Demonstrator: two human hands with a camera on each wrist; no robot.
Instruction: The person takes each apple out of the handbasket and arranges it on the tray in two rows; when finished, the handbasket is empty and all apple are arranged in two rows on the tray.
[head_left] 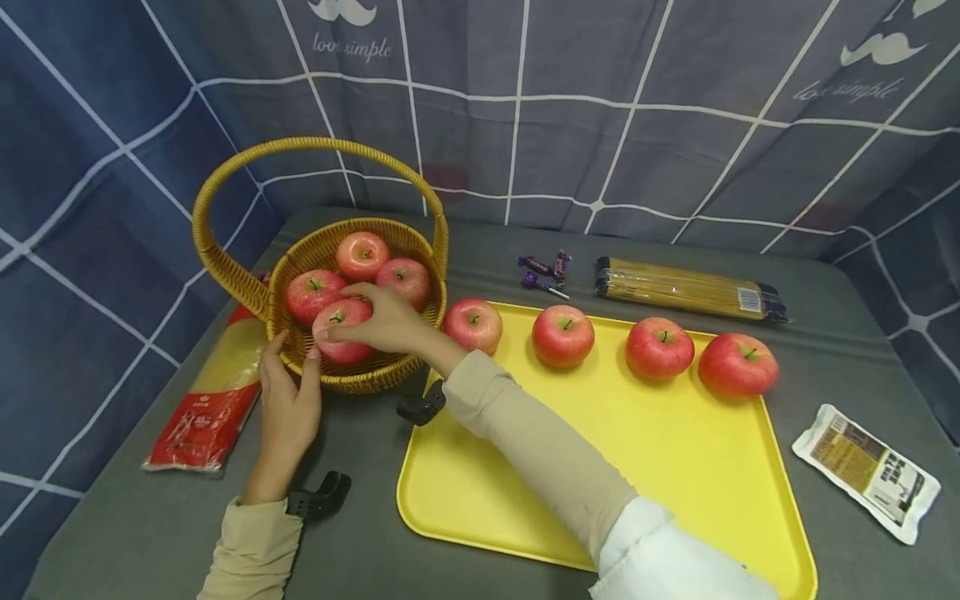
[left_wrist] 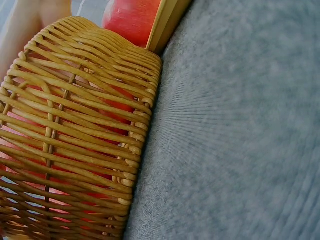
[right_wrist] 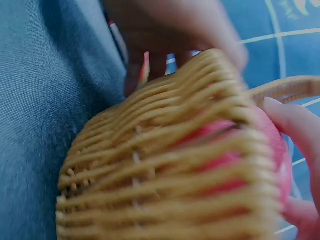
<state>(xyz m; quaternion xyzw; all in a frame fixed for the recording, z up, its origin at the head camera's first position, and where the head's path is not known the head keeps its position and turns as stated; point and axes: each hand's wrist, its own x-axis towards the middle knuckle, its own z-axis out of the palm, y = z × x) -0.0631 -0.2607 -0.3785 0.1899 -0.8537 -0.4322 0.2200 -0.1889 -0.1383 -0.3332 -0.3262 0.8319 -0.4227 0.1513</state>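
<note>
In the head view, a wicker basket (head_left: 375, 382) with a tall arched handle holds several red apples. My right hand (head_left: 386, 321) reaches over the rim and grips the front apple (head_left: 347, 350) between thumb and fingers, inside the basket. That apple (right_wrist: 275, 145) bulges past the rim in the right wrist view, thumb and a fingertip on it. My left hand (head_left: 291, 412) holds the basket's near left side, thumb at the rim; its fingers show partly behind the weave in the right wrist view. Through the basket wall (left_wrist: 75, 135), red apples show in the left wrist view.
A yellow tray (head_left: 525, 500) bears a row of apples (head_left: 562, 336) along its far edge. Behind it lie purple-wrapped candies (head_left: 536, 265) and a noodle pack (head_left: 682, 288). A white pouch (head_left: 870, 471) lies right; a red-and-yellow bag (head_left: 206, 425) lies left, partly beneath the basket.
</note>
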